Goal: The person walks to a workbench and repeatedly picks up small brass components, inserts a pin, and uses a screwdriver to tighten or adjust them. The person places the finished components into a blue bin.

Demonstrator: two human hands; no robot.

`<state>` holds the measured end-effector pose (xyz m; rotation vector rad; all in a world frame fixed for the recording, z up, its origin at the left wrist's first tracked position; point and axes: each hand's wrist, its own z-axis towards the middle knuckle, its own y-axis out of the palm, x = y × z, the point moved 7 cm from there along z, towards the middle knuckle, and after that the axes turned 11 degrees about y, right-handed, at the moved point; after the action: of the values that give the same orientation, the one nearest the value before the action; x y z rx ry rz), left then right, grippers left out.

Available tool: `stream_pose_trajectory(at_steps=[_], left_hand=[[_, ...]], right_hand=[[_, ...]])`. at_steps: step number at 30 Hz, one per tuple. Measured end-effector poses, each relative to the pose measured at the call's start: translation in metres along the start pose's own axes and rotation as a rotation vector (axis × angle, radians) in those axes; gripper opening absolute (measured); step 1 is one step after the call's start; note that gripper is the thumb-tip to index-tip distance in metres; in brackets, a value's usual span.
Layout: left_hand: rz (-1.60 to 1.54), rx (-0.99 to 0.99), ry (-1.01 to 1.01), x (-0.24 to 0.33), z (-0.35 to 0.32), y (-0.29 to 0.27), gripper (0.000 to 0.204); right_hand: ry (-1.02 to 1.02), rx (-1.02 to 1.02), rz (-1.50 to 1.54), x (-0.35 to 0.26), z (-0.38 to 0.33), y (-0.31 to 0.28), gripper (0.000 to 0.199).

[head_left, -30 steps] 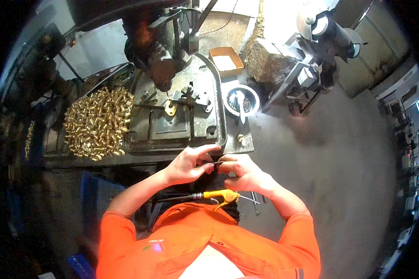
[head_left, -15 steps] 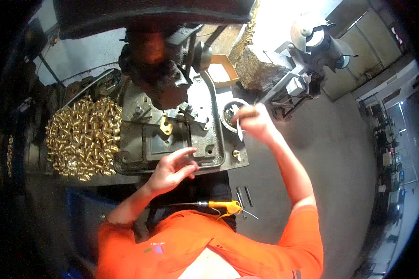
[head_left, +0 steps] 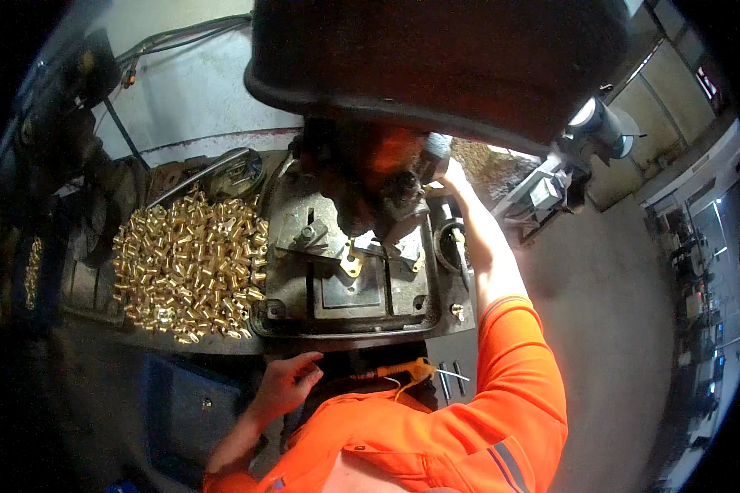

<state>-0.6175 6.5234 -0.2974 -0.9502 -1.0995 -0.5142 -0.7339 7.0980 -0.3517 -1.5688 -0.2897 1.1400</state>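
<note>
My right hand (head_left: 450, 175) reaches up to the right side of the dark machine head (head_left: 353, 177), beside a grey knob-like part (head_left: 436, 154); its fingers are mostly hidden. Below the table's front edge, my left hand (head_left: 286, 382) is held with thumb and fingers apart and nothing in it. A flat brass piece with a hole (head_left: 351, 261) sits at the clamp blocks on the machine table (head_left: 292, 324), under the head. Right of that table stands a round bowl (head_left: 447, 246), with a light-coloured brush-like tool (head_left: 460, 240) resting in it.
A large heap of small brass fittings (head_left: 191, 267) lies left of the machine table. One brass piece (head_left: 457, 311) lies at the bench's right end. A yellow air blow gun (head_left: 418, 371) is near my lap, beside metal rods (head_left: 445, 382). A blue bin (head_left: 177, 411) is lower left.
My right hand has left the bowl and moved up to the machine head's side. My left hand has drawn back from the table's front edge. The view has shifted.
</note>
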Motion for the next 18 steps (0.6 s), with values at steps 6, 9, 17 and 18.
stream_pose_trajectory(at_steps=[6,9,17,18], left_hand=[[0.295,-0.263,0.011,-0.025,-0.010,0.045,0.030],[0.468,-0.404,0.048,-0.047,-0.024,0.077,0.032],[0.624,-0.595,0.081,-0.056,-0.049,0.123,0.021],[0.647,-0.595,0.073,-0.056,-0.051,0.123,0.020]], right_hand=[[-0.136,0.055,-0.102,-0.028,-0.033,-0.038,0.019],[-0.483,0.098,-0.299,-0.064,-0.082,-0.070,0.013],[-0.227,-0.238,0.715,-0.092,-0.294,-0.136,0.035],[-0.243,-0.363,0.734,-0.106,-0.335,-0.129,0.037]])
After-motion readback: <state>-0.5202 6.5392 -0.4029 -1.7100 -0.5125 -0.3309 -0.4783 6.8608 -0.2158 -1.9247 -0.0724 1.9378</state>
